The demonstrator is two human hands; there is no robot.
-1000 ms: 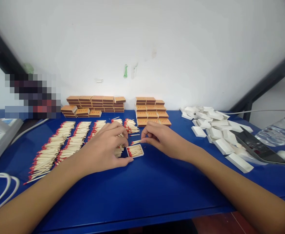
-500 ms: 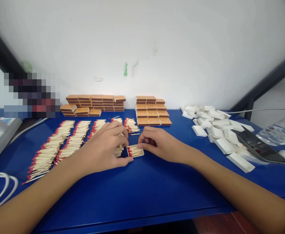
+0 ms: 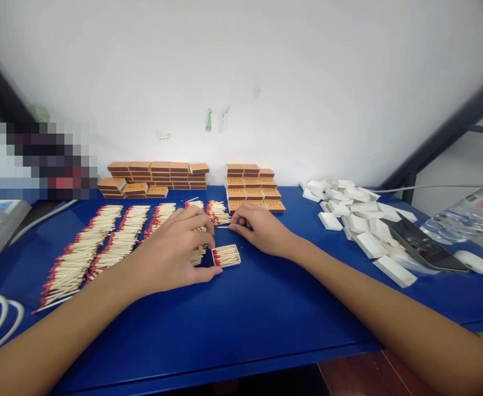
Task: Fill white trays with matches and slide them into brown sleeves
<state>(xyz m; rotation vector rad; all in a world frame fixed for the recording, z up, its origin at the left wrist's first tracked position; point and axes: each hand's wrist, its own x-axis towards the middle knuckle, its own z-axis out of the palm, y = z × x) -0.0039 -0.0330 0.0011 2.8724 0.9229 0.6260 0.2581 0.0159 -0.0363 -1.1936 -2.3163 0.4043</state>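
Observation:
A small white matchbox tray (image 3: 226, 255) lies on the blue table, filled with red-tipped matches. My left hand (image 3: 186, 245) curves around its left end, thumb and finger at the corners, gripping it lightly. Just behind the tray, my right hand (image 3: 254, 226) has thumb and forefinger pinched together at the end of a loose match (image 3: 222, 226). That match lies beside the nearest match pile (image 3: 217, 213). More rows of matches (image 3: 70, 264) stretch out to the left, partly covered by my left hand and forearm.
Orange-and-brown matchboxes stand stacked along the wall in a left stack (image 3: 159, 175) and a right stack (image 3: 252, 187). White empty trays (image 3: 357, 206) are heaped at right, beside a phone (image 3: 425, 242), a white mouse-like object (image 3: 472, 262) and a plastic bottle (image 3: 464, 212). White cables (image 3: 2, 313) lie at left.
My right hand has left the tray's right end and moved back to the loose match. My left hand stays at the tray. The whole view has shifted slightly.

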